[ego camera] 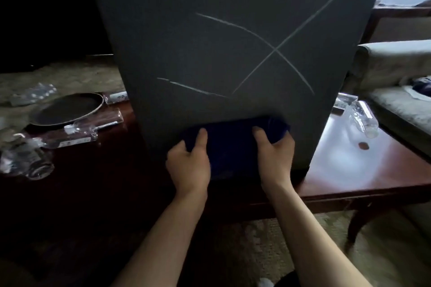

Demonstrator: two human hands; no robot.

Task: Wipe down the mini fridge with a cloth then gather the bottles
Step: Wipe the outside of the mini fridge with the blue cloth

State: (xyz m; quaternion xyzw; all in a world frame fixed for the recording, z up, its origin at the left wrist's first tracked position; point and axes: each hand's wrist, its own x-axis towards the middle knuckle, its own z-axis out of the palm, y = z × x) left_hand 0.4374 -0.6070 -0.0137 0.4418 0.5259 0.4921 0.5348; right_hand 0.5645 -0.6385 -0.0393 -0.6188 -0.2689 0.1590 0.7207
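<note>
At the lower edge of the mini fridge (233, 41), which stands on a dark wooden table (363, 177), a folded dark-blue cloth (231, 144) lies flat against the grey panel. Left hand (189, 163) and right hand (275, 153) each grip one side of the cloth, thumbs on its face and fingers curled round its edges, pressing it to the surface. Pale streaks (275, 49) cross the panel above the cloth, so the wiping appears unfinished; even pressure from both hands and overlapping upward passes would likely cover them best. The panel is broad and unobstructed above the hands. To the left, several clear plastic bottles (77, 130) and a round dark tray (67, 109) lie close to the fridge; one more bottle (362, 118) lies to the right near a sofa (396, 72). Wide sideways strokes past either panel edge could knock these. The bottles remain scattered, not yet gathered.
</note>
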